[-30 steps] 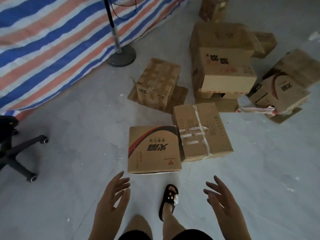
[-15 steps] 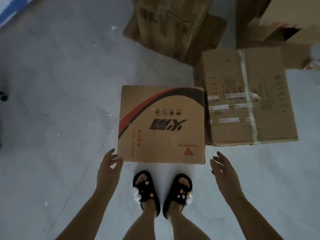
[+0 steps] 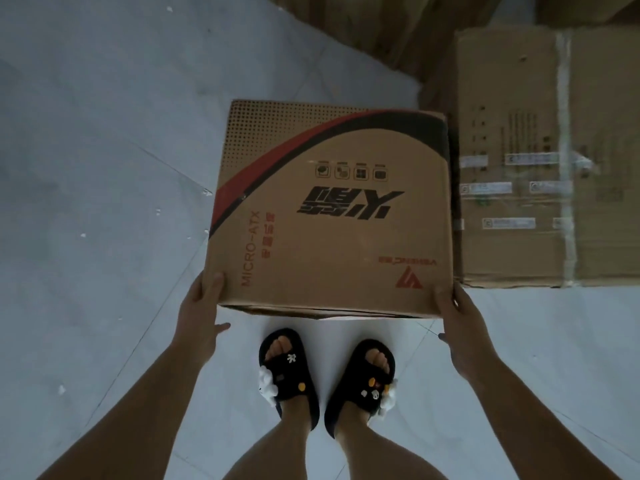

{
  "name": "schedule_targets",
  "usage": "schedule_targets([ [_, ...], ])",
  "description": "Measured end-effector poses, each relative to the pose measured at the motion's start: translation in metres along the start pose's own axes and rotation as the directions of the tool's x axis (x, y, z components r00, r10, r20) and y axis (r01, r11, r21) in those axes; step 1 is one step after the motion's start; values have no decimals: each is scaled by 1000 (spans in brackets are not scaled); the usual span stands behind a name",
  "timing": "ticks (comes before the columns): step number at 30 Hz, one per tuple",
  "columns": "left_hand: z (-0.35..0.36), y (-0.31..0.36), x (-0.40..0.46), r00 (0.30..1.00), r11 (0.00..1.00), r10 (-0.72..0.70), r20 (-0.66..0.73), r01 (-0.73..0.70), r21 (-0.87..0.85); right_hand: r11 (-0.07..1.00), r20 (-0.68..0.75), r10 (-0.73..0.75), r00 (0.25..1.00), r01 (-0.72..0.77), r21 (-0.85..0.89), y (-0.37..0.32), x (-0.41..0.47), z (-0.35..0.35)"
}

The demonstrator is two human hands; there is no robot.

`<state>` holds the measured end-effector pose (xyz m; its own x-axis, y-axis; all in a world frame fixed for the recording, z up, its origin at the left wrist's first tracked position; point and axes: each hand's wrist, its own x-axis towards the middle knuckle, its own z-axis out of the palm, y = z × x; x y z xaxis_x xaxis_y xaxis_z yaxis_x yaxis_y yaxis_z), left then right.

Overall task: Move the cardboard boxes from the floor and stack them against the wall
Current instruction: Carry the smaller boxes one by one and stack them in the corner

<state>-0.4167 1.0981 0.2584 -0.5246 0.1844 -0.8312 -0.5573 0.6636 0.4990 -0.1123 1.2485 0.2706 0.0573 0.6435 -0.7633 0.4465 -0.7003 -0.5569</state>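
The printed cardboard box (image 3: 329, 209) sits on the grey tiled floor (image 3: 104, 202), directly ahead of the person's two feet in black slippers (image 3: 287, 372). Its top face carries a red and black curved band, a dotted pattern at the far left corner, a black logo and the red lettering "MICRO-ATX".

Left hand (image 3: 201, 306): placed at the box's near left corner, thumb lying on the top face, fingers down the left side and partly hidden. The grip is wrapped round the corner edge.

Right hand (image 3: 457, 313): placed at the near right corner, thumb on the top edge, fingers down the right side. The grip likewise clasps the corner.

Whether the box has left the floor cannot be told from this view.

A second taped cardboard box (image 3: 547, 168) stands just beside the printed box on its right, their sides close or touching. It bears clear tape strips and small labels. Further brown cardboard (image 3: 398, 29) lies beyond, at the top of the view.
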Motion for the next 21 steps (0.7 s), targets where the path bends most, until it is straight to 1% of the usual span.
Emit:
schedule_targets([
  [1,-2,13,-12,1000,1000,7,-14,-8,-27,999,-28,-26,999,27,34,-20,-11,-3],
  [3,-9,41,-43,999,997,26,-33,-28,-78,993,-34,-83,996,86,77,-62,-33,-12],
  [6,-27,77,-100,998,993,43,-47,-48,-108,988,10,-138,990,137,69,-119,-71,-26],
  [9,-52,108,-168,994,988,77,-73,-86,-129,983,71,-179,981,176,52,-162,-122,-42],
  [13,-91,156,-269,970,959,158,-187,-196,-204,963,117,-265,957,255,90,-216,-212,-60],
  [16,-126,185,-346,941,924,207,-267,-277,-262,937,178,-338,924,313,157,-253,-275,-74],
  [21,-171,195,-451,875,853,245,-417,-399,-337,894,296,-448,844,427,136,-295,-348,-92],
])
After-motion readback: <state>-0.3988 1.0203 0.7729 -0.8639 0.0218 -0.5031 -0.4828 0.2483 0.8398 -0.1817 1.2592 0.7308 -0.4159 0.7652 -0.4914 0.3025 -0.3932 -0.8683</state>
